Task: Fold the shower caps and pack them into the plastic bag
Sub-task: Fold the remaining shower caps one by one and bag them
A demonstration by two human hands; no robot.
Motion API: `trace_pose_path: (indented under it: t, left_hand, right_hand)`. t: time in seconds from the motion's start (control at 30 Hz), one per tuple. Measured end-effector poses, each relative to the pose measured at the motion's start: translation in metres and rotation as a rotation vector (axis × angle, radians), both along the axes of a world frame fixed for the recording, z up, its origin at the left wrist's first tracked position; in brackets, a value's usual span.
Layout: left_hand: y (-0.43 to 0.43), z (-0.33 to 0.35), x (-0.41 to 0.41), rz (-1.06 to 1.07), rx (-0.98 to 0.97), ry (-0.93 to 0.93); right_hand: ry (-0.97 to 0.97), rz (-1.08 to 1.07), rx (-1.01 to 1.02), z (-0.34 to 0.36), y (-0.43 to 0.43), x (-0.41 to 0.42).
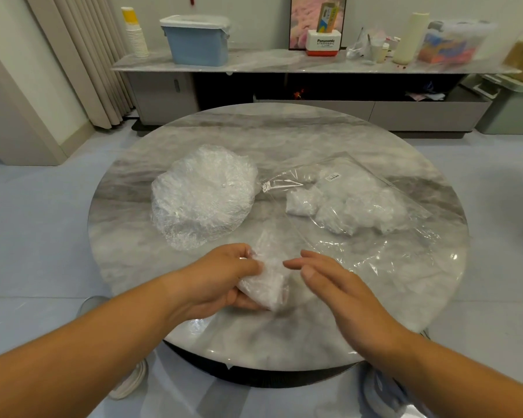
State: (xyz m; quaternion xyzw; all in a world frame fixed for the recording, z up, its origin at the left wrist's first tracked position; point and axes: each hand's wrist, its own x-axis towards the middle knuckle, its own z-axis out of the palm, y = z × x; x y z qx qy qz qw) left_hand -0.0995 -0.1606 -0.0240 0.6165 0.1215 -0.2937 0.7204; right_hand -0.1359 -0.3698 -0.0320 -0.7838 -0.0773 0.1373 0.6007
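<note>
A crumpled clear shower cap [267, 285] is gathered into a narrow bundle at the near side of the round marble table [284, 128], and my left hand [224, 279] is shut on its lower end. Just to its right, my right hand [326, 279] hovers flat with fingers apart, holding nothing. A loose pile of unfolded shower caps [203, 194] lies at the table's left centre. The clear plastic bag [354, 203] lies at the right with several folded caps inside, its open mouth toward the middle.
Behind the table runs a low cabinet with a blue lidded box [197, 40], stacked paper cups [135, 34], a white-and-red Panasonic box [325, 42] and other clutter. A curtain [82, 55] hangs at the left. Floor surrounds the table.
</note>
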Motion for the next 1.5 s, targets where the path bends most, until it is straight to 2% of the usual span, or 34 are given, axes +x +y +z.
trace_pose_path:
  t: [0.17,0.33,0.4,0.57,0.7,0.77,0.9,1.0,1.13,1.27,1.33,1.5]
  left_hand:
    - [-0.006,0.004,-0.013,-0.115,-0.056,0.032]
    - [-0.009,0.004,-0.018,-0.189,-0.072,0.069]
    - [-0.009,0.002,-0.017,-0.163,-0.084,0.125]
    - [-0.005,-0.001,-0.012,-0.117,-0.173,0.298]
    - [0.000,-0.002,-0.008,-0.065,-0.321,0.378]
    - [0.000,-0.003,-0.007,-0.042,-0.340,0.360]
    - [-0.007,-0.008,-0.010,-0.032,-0.187,0.181]
    - [-0.011,-0.014,-0.012,0.029,-0.087,0.084]
    - [-0.013,-0.013,-0.010,0.104,-0.072,-0.016]
    - [-0.021,-0.007,-0.009,0.145,-0.089,-0.124]
    - [-0.029,-0.003,-0.008,0.148,-0.114,-0.164]
    - [-0.051,0.011,0.000,0.148,-0.174,-0.223]
  right_hand:
    - [0.159,-0.038,0.271,0.009,0.004,0.011]
    - [0.142,-0.062,0.279,0.006,0.003,0.012]
    - [0.029,-0.033,0.175,0.003,0.000,0.010]
    - [-0.438,0.177,-0.216,-0.008,-0.008,-0.001]
    - [-0.649,0.312,-0.418,-0.014,-0.012,-0.006]
    - [-0.737,0.373,-0.482,-0.015,-0.013,-0.008]
    - [-0.818,0.477,-0.568,-0.015,-0.016,-0.010]
    - [-0.752,0.434,-0.507,-0.016,-0.020,-0.012]
    - [-0.535,0.179,-0.298,-0.010,-0.019,-0.015]
    - [-0.091,0.016,0.004,-0.002,-0.009,-0.011]
    - [0.048,-0.017,0.115,0.003,-0.010,-0.008]
    - [0.066,-0.068,0.207,0.018,-0.022,-0.001]
